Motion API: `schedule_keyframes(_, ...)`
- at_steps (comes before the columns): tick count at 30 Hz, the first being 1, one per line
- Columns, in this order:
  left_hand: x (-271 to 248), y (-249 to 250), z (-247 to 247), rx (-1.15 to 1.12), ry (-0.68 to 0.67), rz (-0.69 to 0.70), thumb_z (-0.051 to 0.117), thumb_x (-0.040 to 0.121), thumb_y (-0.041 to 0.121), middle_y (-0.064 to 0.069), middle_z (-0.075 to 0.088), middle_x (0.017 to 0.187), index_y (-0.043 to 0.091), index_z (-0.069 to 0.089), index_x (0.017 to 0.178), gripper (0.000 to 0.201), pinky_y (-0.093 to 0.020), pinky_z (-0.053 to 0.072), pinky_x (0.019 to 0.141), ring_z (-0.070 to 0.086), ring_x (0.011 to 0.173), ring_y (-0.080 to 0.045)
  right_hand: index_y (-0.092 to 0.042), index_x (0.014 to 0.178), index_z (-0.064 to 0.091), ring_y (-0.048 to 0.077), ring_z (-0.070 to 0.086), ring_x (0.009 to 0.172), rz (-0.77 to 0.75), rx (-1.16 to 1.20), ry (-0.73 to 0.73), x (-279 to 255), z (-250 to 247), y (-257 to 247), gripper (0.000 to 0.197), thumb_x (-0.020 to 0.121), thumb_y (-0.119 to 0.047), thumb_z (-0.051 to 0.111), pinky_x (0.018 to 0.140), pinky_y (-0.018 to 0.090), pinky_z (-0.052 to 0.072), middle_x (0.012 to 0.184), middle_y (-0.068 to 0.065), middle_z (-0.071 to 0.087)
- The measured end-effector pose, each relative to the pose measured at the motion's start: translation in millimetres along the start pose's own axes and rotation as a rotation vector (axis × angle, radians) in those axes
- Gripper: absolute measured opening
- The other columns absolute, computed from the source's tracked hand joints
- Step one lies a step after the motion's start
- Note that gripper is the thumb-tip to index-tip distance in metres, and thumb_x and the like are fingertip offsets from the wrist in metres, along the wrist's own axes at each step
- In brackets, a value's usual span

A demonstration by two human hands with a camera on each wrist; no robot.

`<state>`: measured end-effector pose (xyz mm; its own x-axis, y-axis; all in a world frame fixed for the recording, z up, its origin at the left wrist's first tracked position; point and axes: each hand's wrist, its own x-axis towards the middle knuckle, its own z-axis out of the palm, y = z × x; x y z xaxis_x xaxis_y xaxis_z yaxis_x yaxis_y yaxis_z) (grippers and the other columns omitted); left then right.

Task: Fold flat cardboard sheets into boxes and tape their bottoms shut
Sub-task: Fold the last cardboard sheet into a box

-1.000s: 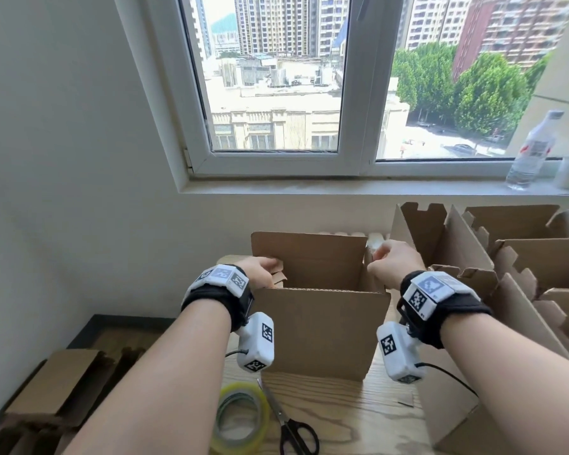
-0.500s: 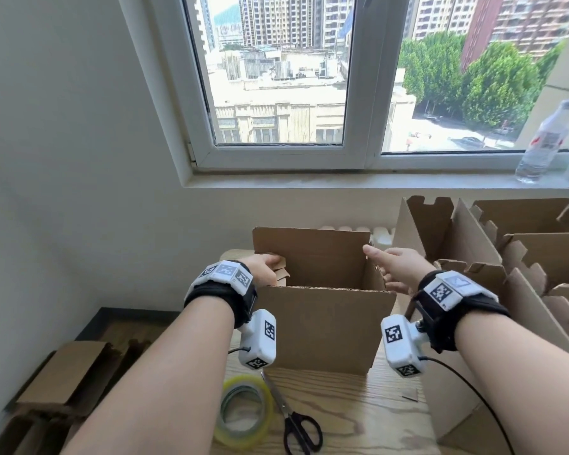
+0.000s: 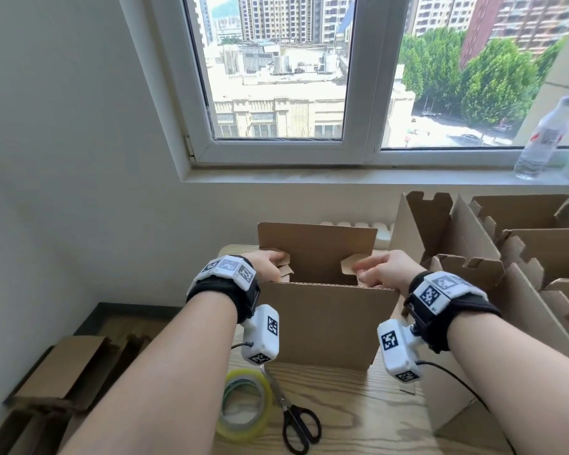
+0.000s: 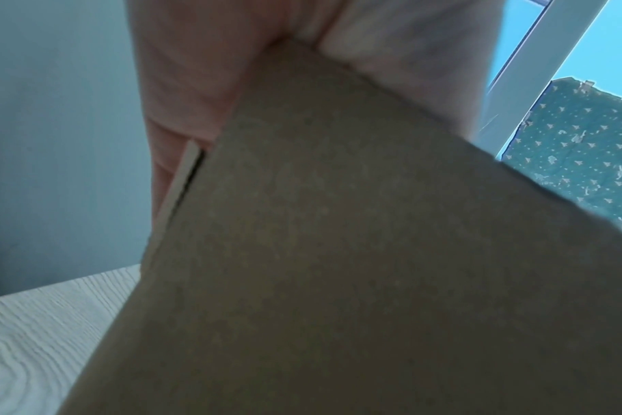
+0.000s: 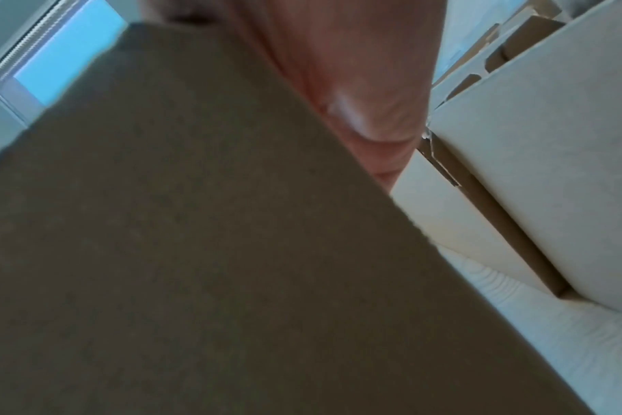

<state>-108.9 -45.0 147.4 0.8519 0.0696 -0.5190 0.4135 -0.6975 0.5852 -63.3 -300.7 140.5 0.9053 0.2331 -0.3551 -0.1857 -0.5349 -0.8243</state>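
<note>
Upright on the wooden tabletop, cardboard box between both hands. Left hand curled on the left side flap, right hand pinching the right side flap, both flaps bent inward. Just in front: tape roll beside scissors.
</note>
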Motion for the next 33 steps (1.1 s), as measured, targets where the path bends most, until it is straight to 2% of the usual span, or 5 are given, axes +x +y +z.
schedule_keyframes(3, -6, -3, -3, -0.117, 0.026, 0.019, 0.073, 0.078, 0.019, 0.012, 0.047, 0.138, 0.029, 0.036, 0.146, 0.078, -0.024, 0.035, 0.107, 0.047, 0.124, -0.01, 0.004, 0.103, 0.068, 0.016, 0.058, 0.062, 0.053, 0.05, 0.037, 5, 3, -7, 0.021, 0.09, -0.001, 0.053, 0.063, 0.025, 0.041, 0.081, 0.012, 0.069)
schedule_keyframes(7, -20, -15, -8, -0.31, -0.108, -0.015, 0.076, 0.04, 0.077, 0.01, 0.035, 0.15, 0.054, 0.048, 0.126, 0.093, -0.045, 0.034, 0.111, 0.033, 0.14, -0.022, 0.005, 0.106, 0.067, 0.02, 0.06, 0.068, 0.088, 0.081, 0.061, 6, -4, -7, 0.038, 0.096, -0.022, 0.043, 0.077, 0.031, 0.048, 0.096, 0.018, 0.072)
schedule_keyframes(13, -26, -16, -6, -0.302, -0.08, 0.024, 0.083, 0.04, 0.056, 0.009, 0.054, 0.133, 0.035, 0.039, 0.143, 0.114, -0.043, 0.041, 0.107, 0.049, 0.125, -0.012, -0.003, 0.09, 0.072, 0.025, 0.066, 0.084, 0.027, 0.129, 0.017, 5, -7, 0, 0.054, 0.095, -0.049, 0.045, 0.103, 0.038, 0.043, 0.089, 0.014, 0.074)
schedule_keyframes(20, -27, -19, -1, -0.442, 0.024, 0.019, 0.085, 0.048, 0.05, 0.002, 0.069, 0.113, 0.031, 0.068, 0.111, 0.068, -0.036, 0.054, 0.089, 0.06, 0.113, -0.015, -0.012, 0.092, 0.074, 0.026, 0.063, 0.105, -0.066, 0.253, -0.07, -2, -9, 13, 0.033, 0.074, -0.039, 0.074, 0.106, 0.046, 0.039, 0.099, 0.014, 0.073)
schedule_keyframes(33, 4, -32, 15, -0.251, 0.375, 0.059, 0.078, 0.054, 0.06, 0.005, 0.063, 0.11, 0.039, 0.071, 0.08, 0.035, -0.042, 0.057, 0.082, 0.063, 0.1, -0.015, -0.024, 0.081, 0.069, 0.013, 0.06, 0.084, -0.21, -0.224, 0.389, -1, 6, 30, 0.026, 0.075, -0.049, 0.075, 0.077, 0.025, 0.04, 0.084, -0.006, 0.067)
